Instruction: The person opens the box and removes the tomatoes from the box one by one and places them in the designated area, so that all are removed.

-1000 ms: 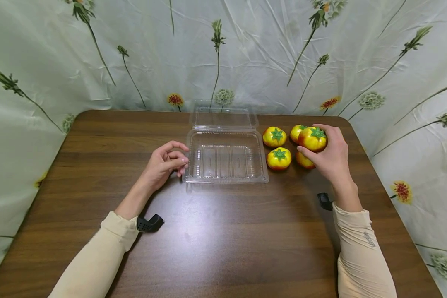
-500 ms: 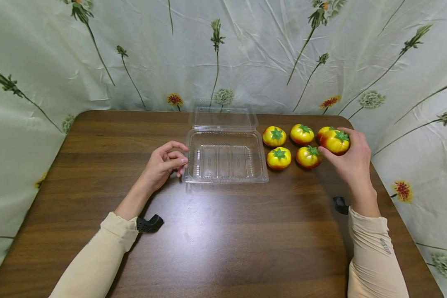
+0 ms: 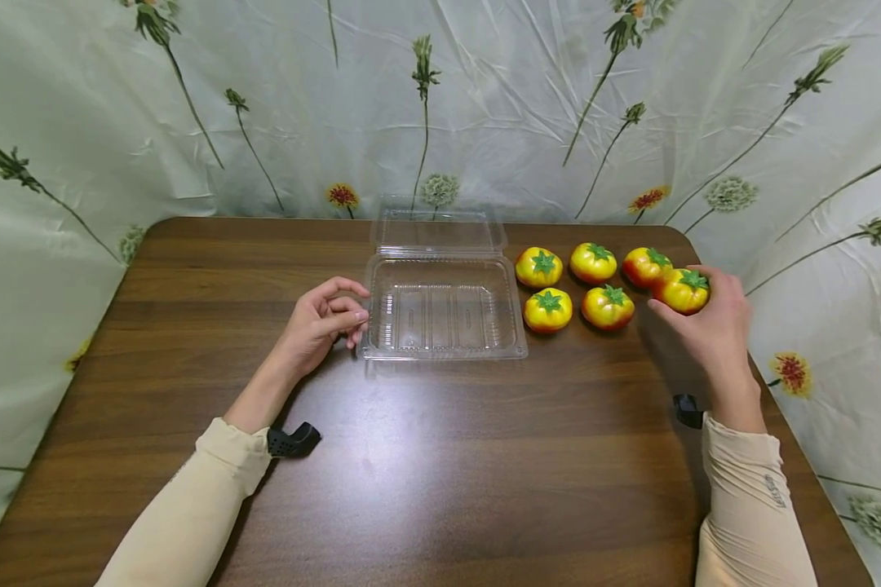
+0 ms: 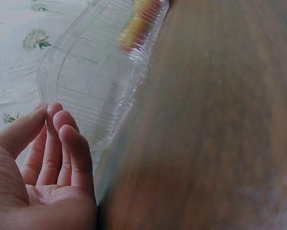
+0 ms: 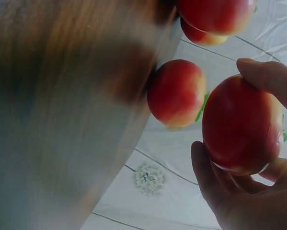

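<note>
We see the right hand (image 3: pixel 712 322) curled round a tomato (image 3: pixel 683 290) at the right end of the front row of fruit, while the left hand (image 3: pixel 319 322) rests by the open clear container (image 3: pixel 444 314) — fingers loosely bent, holding nothing, likely steadying it.

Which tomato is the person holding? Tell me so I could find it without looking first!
Start at the clear plastic container in the middle of the wooden table; six toy tomatoes lie to its right. The held tomato is the one farthest right, nearest the table edge. It alone has the right hand wrapped around it; the other five lie untouched.
</note>
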